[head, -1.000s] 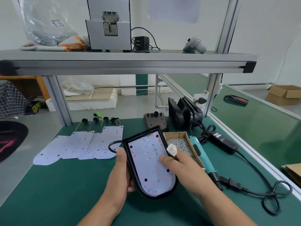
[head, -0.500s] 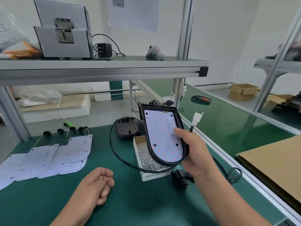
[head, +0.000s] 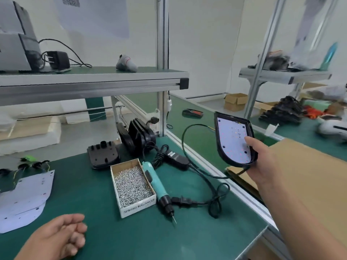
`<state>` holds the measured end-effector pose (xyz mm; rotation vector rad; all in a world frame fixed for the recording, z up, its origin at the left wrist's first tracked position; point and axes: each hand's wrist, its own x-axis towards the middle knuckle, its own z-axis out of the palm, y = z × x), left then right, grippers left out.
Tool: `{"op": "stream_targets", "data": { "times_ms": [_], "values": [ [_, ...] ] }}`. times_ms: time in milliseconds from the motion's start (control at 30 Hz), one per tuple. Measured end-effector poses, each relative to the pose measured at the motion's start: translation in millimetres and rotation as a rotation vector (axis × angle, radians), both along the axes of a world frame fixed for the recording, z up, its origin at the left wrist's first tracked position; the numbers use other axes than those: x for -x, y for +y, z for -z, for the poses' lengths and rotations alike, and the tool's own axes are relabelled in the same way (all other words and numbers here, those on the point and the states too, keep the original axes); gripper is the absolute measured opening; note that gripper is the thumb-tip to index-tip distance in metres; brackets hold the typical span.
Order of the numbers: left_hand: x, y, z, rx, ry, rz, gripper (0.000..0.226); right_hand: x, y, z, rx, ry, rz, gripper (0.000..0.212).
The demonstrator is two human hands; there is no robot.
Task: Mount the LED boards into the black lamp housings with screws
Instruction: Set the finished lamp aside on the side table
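The right hand (head: 262,164) grips the fitted lamp (head: 231,147) out towards the cardboard (head: 311,177), seemingly to set it aside, while the left hand (head: 60,235) rests loosely curled, empty.

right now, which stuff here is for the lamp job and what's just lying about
Job: lamp housing in right hand, screw box, electric screwdriver, loose LED boards, spare housings.
Lying about: plug adapter, grey handheld device, cardboard box.

One screwdriver (head: 155,182), one screw box (head: 139,208).
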<state>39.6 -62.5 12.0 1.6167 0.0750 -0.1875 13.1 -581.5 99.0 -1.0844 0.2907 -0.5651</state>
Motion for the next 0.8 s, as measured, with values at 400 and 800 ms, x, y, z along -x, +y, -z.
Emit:
{"op": "stream_targets", "data": {
  "times_ms": [400,800],
  "values": [
    [-15.3,13.2,17.3,-0.08,0.072,-0.05,0.024,59.4,-127.2,39.3,-0.141,0.145,0.407,0.021],
    [-6.6,0.6,0.8,-0.024,0.067,0.027,0.031,74.9,-133.5,49.8,0.337,0.634,0.491,0.049]
  ]
}}
